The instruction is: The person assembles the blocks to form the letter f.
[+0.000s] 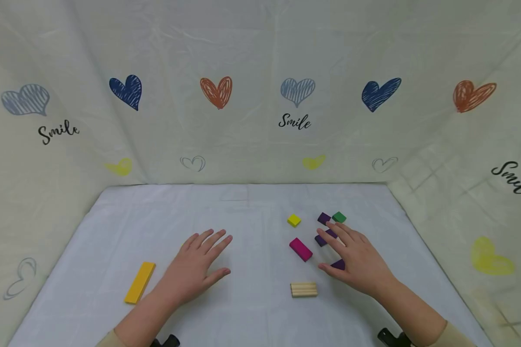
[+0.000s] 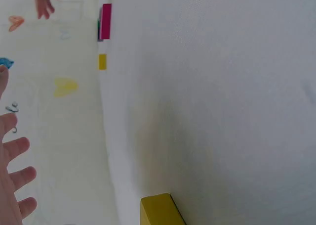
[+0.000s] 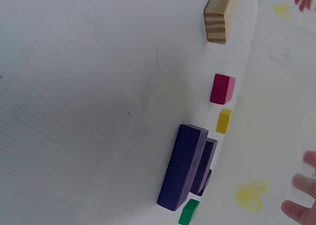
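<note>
My left hand is held over the white cloth with fingers spread and nothing in it. Nearest to it lies a long yellow-orange block, just left of the forearm. My right hand, also spread and holding nothing, hovers above several purple blocks, partly covering them in the head view. A green block lies beyond its fingertips. Left of this hand are a magenta block, a small yellow block and a pale striped wooden block.
A white cloth covers the table. Behind it and at both sides hangs a pale sheet printed with hearts and the word Smile. Black wrist-camera mounts show under the left forearm and the right forearm.
</note>
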